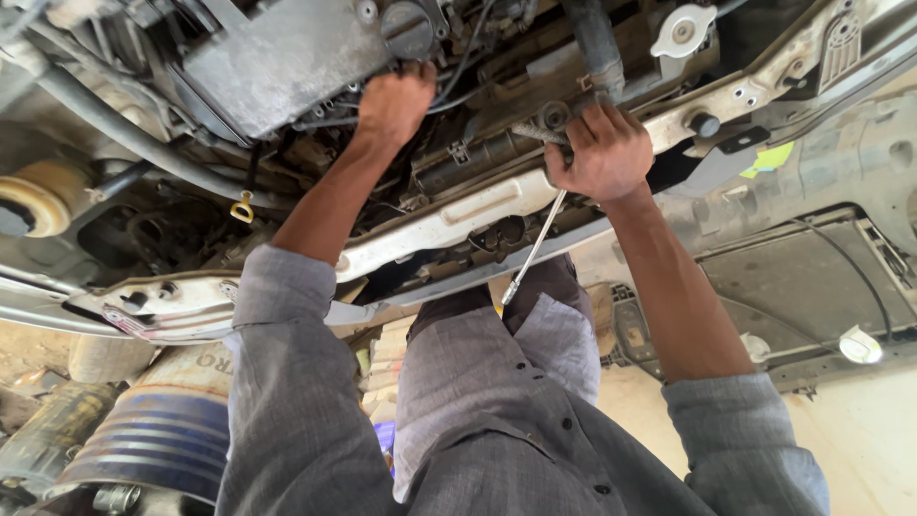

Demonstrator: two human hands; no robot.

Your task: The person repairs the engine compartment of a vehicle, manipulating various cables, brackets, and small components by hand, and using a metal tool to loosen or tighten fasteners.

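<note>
Sunlit sandy floor [860, 449], blue drum [162, 430]

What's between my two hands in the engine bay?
In the head view, between left hand and right hand lie black cables and a dark grimy engine part.

yellow dipstick loop [243, 207], white radiator cap [683, 31], blue-banded drum [158, 435], yellow-green tag [767, 159]

You are gripping a long, slim metal wrench [535, 244] in your right hand [600, 153] — its bright shaft is slanting down and to the left from your fist, its lower tip hanging just above your shirt. Its upper end is sitting hidden inside your fist, against the pale front crossmember [458, 218] of the engine bay.
</note>
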